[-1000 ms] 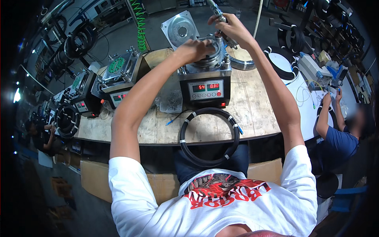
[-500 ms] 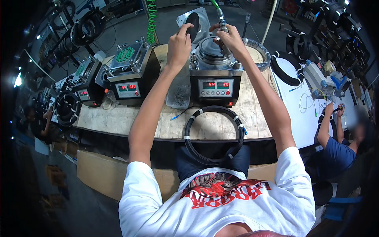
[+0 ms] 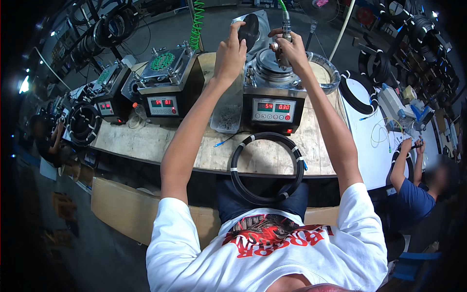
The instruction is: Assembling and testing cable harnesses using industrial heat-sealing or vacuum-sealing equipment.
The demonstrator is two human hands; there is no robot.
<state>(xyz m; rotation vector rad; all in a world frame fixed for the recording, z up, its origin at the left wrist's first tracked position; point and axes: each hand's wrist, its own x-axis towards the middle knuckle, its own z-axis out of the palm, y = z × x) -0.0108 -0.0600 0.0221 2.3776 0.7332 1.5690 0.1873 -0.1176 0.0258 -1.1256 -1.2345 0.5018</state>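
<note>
Black disc [image 3: 250, 33], on edge, twelve o'clock: pinched by left hand [image 3: 230, 58]; probably light, stiff, best held by rim. Metal air gun [image 3: 286, 25], one o'clock: grasped in right hand [image 3: 294, 52]; probably weightier.

In my left grip [image 3: 230, 58] I have a thin, dark, round disc [image 3: 249, 33], pinched by its left edge and tipped up nearly on edge, in the air to the left of my other hand. My right grip [image 3: 293, 51] is closed around a silvery metal nozzle tool [image 3: 286, 27], held roughly upright with a green hose [image 3: 282, 4] running into its top. Its lower end hangs over the right part of a round, stepped metal platform [image 3: 266, 58]; I can't tell whether they touch.
</note>
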